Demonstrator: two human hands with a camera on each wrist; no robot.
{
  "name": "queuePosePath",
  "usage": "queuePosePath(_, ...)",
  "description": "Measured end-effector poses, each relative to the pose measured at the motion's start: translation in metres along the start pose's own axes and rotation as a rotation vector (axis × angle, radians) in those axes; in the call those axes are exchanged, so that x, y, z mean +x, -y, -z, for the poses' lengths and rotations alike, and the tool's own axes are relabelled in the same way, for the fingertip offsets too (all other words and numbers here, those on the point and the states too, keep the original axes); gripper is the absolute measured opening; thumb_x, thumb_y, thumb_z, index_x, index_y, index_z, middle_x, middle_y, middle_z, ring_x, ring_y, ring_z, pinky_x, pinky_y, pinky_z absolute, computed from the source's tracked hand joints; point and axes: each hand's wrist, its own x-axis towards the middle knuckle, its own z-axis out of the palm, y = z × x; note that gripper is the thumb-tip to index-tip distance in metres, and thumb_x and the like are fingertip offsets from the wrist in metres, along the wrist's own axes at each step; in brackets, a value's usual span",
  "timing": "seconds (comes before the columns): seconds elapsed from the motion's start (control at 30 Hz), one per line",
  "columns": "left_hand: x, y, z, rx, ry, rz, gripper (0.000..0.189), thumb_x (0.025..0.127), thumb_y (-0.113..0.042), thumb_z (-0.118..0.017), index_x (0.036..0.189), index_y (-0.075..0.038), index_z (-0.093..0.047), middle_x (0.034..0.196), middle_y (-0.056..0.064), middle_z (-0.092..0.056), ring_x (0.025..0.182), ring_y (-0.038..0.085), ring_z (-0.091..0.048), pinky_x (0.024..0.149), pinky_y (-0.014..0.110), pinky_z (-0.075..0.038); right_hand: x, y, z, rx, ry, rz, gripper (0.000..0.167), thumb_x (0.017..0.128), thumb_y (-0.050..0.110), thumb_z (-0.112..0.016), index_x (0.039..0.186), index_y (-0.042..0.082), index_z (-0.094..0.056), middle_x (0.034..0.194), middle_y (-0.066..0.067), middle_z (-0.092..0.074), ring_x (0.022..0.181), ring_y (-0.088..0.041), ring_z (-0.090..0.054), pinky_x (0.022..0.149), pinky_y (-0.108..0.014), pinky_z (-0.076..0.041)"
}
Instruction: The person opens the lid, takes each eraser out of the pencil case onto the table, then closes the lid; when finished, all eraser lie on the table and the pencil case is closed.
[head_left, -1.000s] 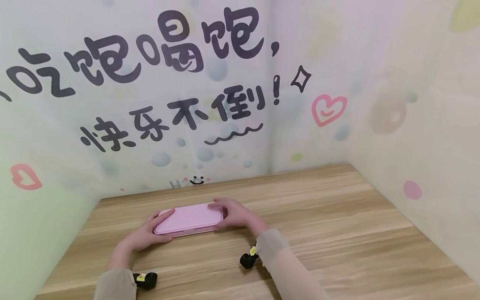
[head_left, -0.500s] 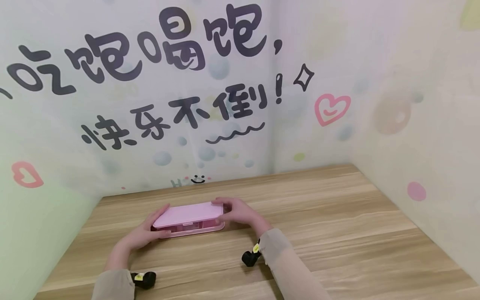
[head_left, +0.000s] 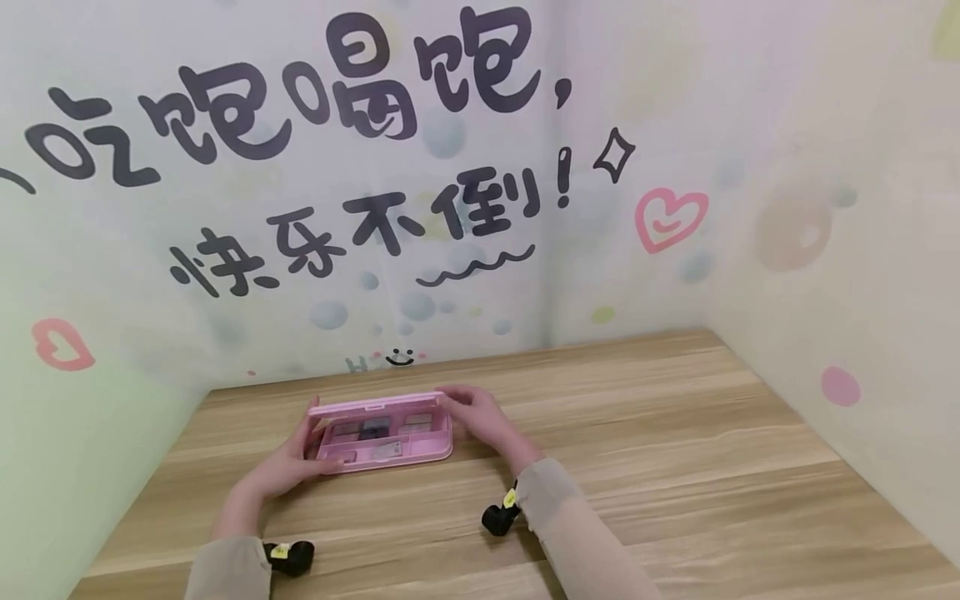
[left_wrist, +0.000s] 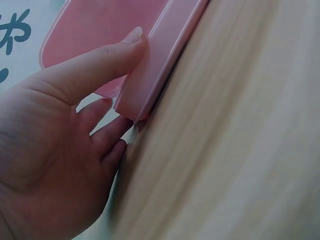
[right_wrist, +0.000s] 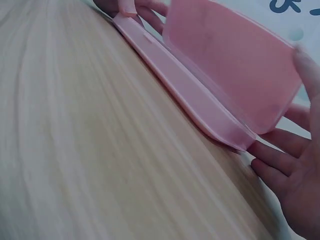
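Note:
A pink pencil case (head_left: pixel 431 450) lies on the wooden table with its hinged lid (right_wrist: pixel 230 65) tilted up toward the back. Dividers part its inside; a dark piece (head_left: pixel 373 432) sits in the rear section and a pale grey one (head_left: pixel 387 451) in the front one. My left hand (head_left: pixel 281 468) grips the left end, thumb (left_wrist: pixel 134 37) on the front wall and fingers behind. At the opposite end is my right hand (head_left: pixel 486 419), its thumb (right_wrist: pixel 305 62) against the raised lid's edge and its other fingers around the case's corner.
A wooden tabletop (head_left: pixel 637 467) spreads in front and to the right. Behind it stands a printed backdrop (head_left: pixel 480 250) with black lettering, and a pale side wall (head_left: pixel 840 292) rises on the right. Small black devices (head_left: pixel 292 558) are strapped at both wrists.
The case's lid was down, then lifted at its front, and now tilts up with the inside showing. My right hand rose slightly with it; my left hand stayed at the left end.

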Motion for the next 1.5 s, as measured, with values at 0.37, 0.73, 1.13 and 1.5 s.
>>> queuePosePath(0.37,0.002,0.003,-0.005,-0.004,-0.014,-0.023,0.12,0.084,-0.019,-0.076,0.151,-0.026,0.024,0.158,0.026,0.0,0.142,0.047,-0.011,0.107,0.068,-0.007,0.011,0.003,-0.013,0.148,-0.221,-0.09,0.05,0.101,0.036,-0.052,0.126,-0.007,-0.059,0.115,-0.019,-0.066,0.098,-0.026,-0.067,0.084,-0.034,-0.054)
queuePosePath(0.73,0.009,0.005,-0.006,-0.031,0.001,-0.01,0.119,0.082,-0.021,-0.078,0.152,-0.033,0.017,0.161,0.018,0.002,0.143,0.045,-0.008,0.107,0.067,-0.004,0.016,0.001,-0.016,-0.03,-0.364,-0.109,0.035,0.099,0.028,-0.057,0.116,0.0,-0.069,0.11,-0.015,-0.069,0.098,-0.023,-0.064,0.083,-0.035,-0.053)
queuePosePath(1.13,0.009,0.004,0.0,0.033,0.04,0.091,0.114,0.084,-0.03,-0.075,0.154,-0.02,0.014,0.156,0.029,-0.007,0.141,0.051,-0.003,0.108,0.066,-0.01,0.015,0.002,-0.022,-0.048,-0.33,-0.11,0.031,0.095,0.015,-0.061,0.119,-0.003,-0.066,0.105,-0.015,-0.07,0.092,-0.019,-0.065,0.079,-0.032,-0.054)
queuePosePath(1.5,0.008,0.001,0.003,0.098,0.039,0.116,0.112,0.083,-0.033,-0.075,0.156,-0.019,0.009,0.158,0.027,-0.004,0.141,0.05,0.002,0.106,0.07,-0.006,0.013,-0.001,-0.02,-0.041,-0.283,-0.099,0.037,0.09,0.011,-0.065,0.124,-0.002,-0.063,0.101,-0.012,-0.068,0.089,-0.019,-0.063,0.076,-0.03,-0.054)
